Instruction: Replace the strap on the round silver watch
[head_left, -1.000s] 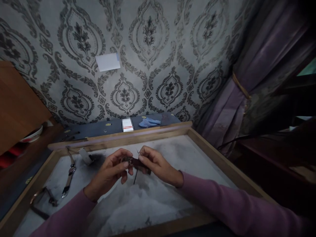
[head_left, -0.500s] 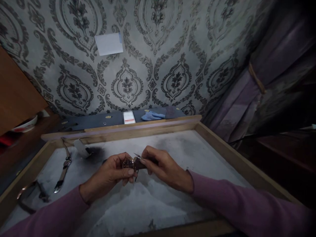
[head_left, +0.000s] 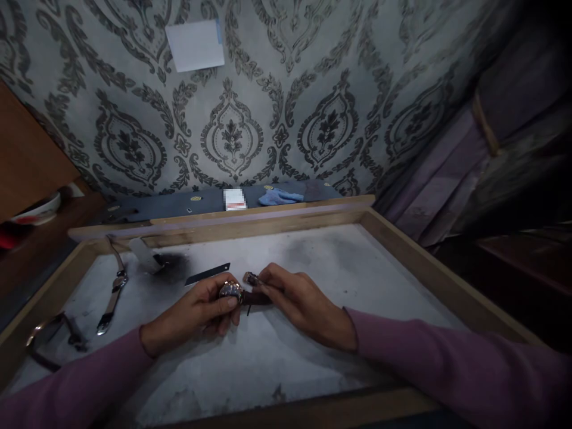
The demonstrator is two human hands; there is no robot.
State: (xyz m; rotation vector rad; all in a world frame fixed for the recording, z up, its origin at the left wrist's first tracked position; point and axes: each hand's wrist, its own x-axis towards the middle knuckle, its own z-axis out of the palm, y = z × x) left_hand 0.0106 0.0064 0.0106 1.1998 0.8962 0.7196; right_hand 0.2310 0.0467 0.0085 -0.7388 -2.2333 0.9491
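Note:
My left hand point(head_left: 201, 307) is closed on a round wristwatch point(head_left: 231, 291) with a shiny metal rim, its face tilted up. A dark strap point(head_left: 258, 298) runs from the watch toward my right hand point(head_left: 297, 301). Pinched in the right fingers is a small dark piece with a brownish, shiny end point(head_left: 251, 278), just right of and above the watch; what it is I cannot make out. Both hands are over the white surface of a wood-rimmed tray point(head_left: 250, 220). Behind the left hand lies a flat dark strip point(head_left: 208, 274) with a hole near one end.
At the tray's left lie a strapped watch point(head_left: 117, 289), a curved dark band point(head_left: 38, 351) and a white object point(head_left: 146, 256). Beyond the back rim are a blue cloth point(head_left: 280, 196) and a small white box point(head_left: 235, 199). A purple curtain point(head_left: 442, 179) hangs at right.
The view has shifted a little. The thin pointed tool end at my right fingers no longer shows; a small dark piece shows there instead. The flat dark strip behind my left hand has come into sight.

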